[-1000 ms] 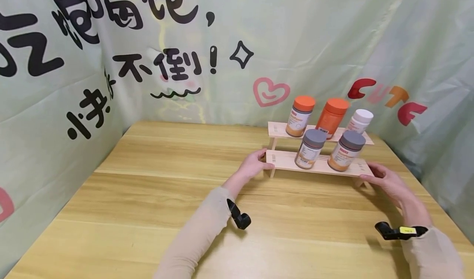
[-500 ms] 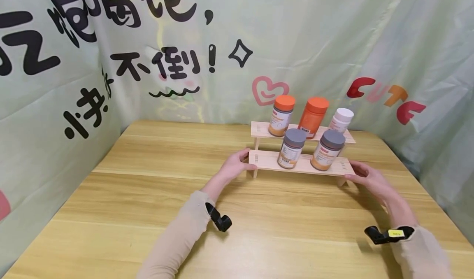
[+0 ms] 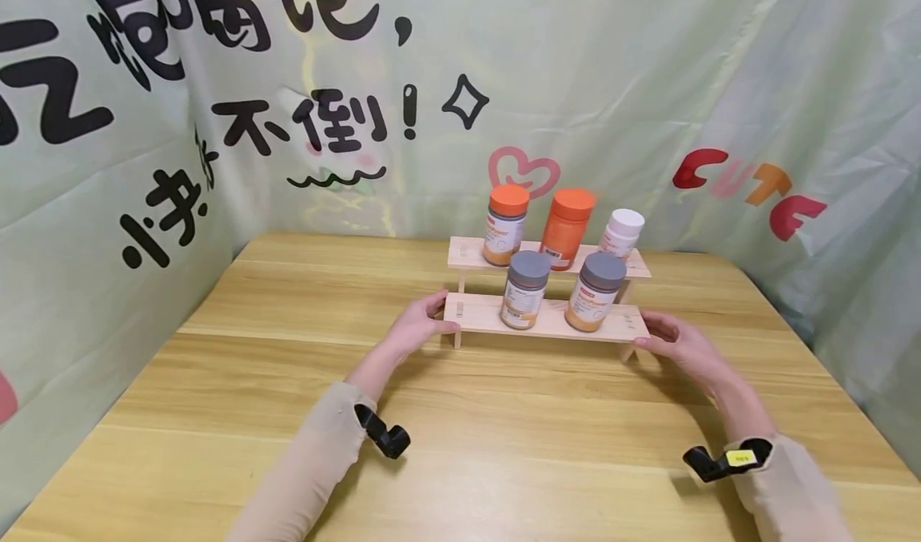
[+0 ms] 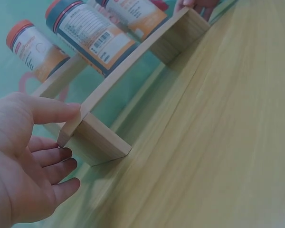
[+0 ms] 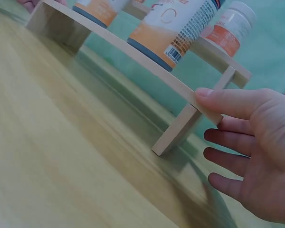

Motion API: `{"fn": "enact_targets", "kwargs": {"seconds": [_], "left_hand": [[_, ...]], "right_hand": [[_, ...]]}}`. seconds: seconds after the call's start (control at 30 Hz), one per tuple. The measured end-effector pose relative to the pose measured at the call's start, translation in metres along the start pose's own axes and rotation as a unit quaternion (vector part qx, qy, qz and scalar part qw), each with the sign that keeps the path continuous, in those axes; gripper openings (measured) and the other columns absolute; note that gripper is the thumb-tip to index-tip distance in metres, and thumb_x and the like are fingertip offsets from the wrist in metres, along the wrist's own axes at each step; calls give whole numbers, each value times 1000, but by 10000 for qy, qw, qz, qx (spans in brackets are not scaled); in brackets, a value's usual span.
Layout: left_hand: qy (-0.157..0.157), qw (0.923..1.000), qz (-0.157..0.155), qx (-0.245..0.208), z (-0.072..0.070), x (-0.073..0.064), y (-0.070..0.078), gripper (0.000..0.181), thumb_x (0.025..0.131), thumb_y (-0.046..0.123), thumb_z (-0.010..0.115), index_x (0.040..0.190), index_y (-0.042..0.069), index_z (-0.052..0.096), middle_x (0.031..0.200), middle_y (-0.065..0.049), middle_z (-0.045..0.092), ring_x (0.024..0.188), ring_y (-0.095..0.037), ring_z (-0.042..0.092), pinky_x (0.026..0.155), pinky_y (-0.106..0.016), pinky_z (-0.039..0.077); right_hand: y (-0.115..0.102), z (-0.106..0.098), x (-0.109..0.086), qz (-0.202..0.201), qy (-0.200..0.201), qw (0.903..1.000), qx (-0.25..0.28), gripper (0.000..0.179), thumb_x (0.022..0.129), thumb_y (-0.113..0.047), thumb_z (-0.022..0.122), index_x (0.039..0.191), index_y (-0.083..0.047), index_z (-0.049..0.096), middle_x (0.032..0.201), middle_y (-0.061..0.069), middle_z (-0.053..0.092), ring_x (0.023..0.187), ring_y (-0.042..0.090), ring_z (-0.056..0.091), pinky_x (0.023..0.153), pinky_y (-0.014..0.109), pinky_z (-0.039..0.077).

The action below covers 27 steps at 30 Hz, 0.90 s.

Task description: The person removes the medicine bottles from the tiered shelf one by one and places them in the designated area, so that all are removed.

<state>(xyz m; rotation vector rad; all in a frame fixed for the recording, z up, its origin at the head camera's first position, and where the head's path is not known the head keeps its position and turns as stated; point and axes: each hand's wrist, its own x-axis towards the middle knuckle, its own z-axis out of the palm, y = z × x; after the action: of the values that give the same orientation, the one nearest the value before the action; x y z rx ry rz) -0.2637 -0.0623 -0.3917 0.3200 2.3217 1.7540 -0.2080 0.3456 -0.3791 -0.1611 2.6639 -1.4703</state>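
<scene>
A two-tier wooden display stand (image 3: 478, 312) is on the table between both hands. My left hand (image 3: 417, 322) pinches the left end of its lower tier, thumb at the front edge; my right hand (image 3: 683, 346) pinches the opposite end likewise. In the wrist views the other fingers spread below the board's ends. Two grey-lidded jars (image 3: 524, 296) stand upright on the lower tier. Behind them, the upper tier bears a jar with an orange lid (image 3: 505, 230), an all-orange jar (image 3: 568, 226) and a small white-capped bottle (image 3: 622, 234), the latter two partly hidden by the front jars.
The wooden table (image 3: 518, 430) extends in front of the stand and to both sides. A pale green curtain (image 3: 612, 70) with printed lettering hangs behind it and along the sides. Each wrist wears a black camera mount (image 3: 388, 438) near the beige sleeve.
Both hands have moved left with the stand between them, and its jars have travelled along upright in the same places. The grip at each end looks the same.
</scene>
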Motion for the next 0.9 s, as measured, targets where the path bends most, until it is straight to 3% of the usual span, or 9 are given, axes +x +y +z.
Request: {"fn": "enact_targets", "kwargs": {"seconds": [0.1,0.3,0.4,0.63,0.9], "left_hand": [[58,9994,19,343,-10,-6,-3,78,78,11,72,142,-1,31,143,-16,37,130,-30,37,108,-40,28],[136,9966,58,808,-29,-15,-6,80,78,18,73,143,-2,30,143,-17,37,130,-32,36,108,-43,26],[145,9961,35,867,-38,-19,-8,80,79,18,72,143,-3,29,143,-19,36,130,-33,36,109,-43,25],[50,9969,71,785,-58,-31,-9,79,81,14,70,142,-9,25,143,-25,32,130,-37,34,109,-45,23],[51,9984,139,549,-80,-34,-22,78,82,10,67,142,-11,21,143,-28,30,130,-38,31,109,-46,21]], "right_hand": [[-5,8,2,-58,-80,10000,15,67,91,-22,61,138,13,28,138,32,34,126,42,33,81,7,36],[-13,20,8,-123,-235,9996,103,67,89,-21,62,138,11,30,139,31,35,126,42,34,84,10,37],[-16,26,10,-194,-329,9992,131,67,89,-21,63,138,11,30,138,31,36,126,42,35,89,16,38],[-24,41,14,-385,-486,9981,2,65,88,-21,63,136,11,34,136,30,40,124,42,39,100,46,37],[-34,57,20,-434,-634,9970,124,65,88,-22,64,137,10,34,136,28,41,123,41,41,100,49,36]]}}
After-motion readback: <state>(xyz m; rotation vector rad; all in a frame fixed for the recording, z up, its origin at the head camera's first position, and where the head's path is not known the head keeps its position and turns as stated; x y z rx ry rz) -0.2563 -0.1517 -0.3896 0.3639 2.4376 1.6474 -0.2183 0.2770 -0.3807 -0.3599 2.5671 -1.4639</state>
